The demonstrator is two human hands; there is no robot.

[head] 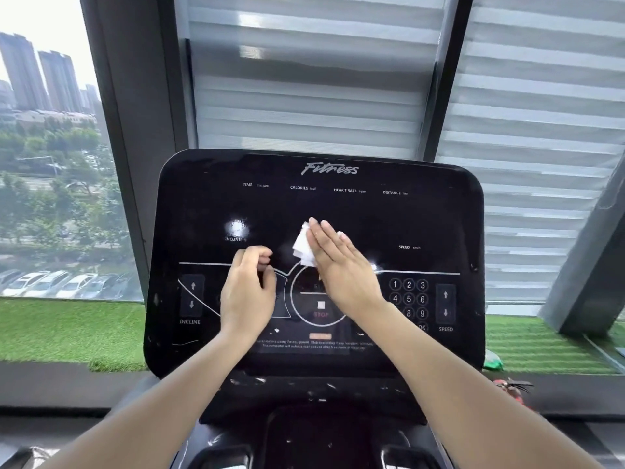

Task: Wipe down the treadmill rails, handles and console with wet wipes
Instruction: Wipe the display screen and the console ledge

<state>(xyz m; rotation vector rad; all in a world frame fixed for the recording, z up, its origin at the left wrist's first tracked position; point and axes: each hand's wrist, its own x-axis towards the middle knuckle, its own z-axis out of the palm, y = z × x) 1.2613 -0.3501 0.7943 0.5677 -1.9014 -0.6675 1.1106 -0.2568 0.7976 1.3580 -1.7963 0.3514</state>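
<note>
Forearms: both reach up from the bottom edge toward the console, left one on the left, right one on the right.
Left hand (248, 292): just left of the wiping hand, not touching it; fingers curled in loosely, nothing held; hovers over the INCLINE side of the panel.
Right hand (341, 265): fingers straight and together, flat against the wet wipe, pressing it to the glass.
Wet wipe (304, 247): white, crumpled; pinned under the right fingers, its left part sticking out beside them, above the STOP ring.
Console (422, 218): glossy black panel behind both hands; number keypad (408, 298) just right of the right wrist.
Blinds (314, 79): well beyond the hands, behind the console.
Artificial grass (61, 328): either side, along the window sill.
</note>
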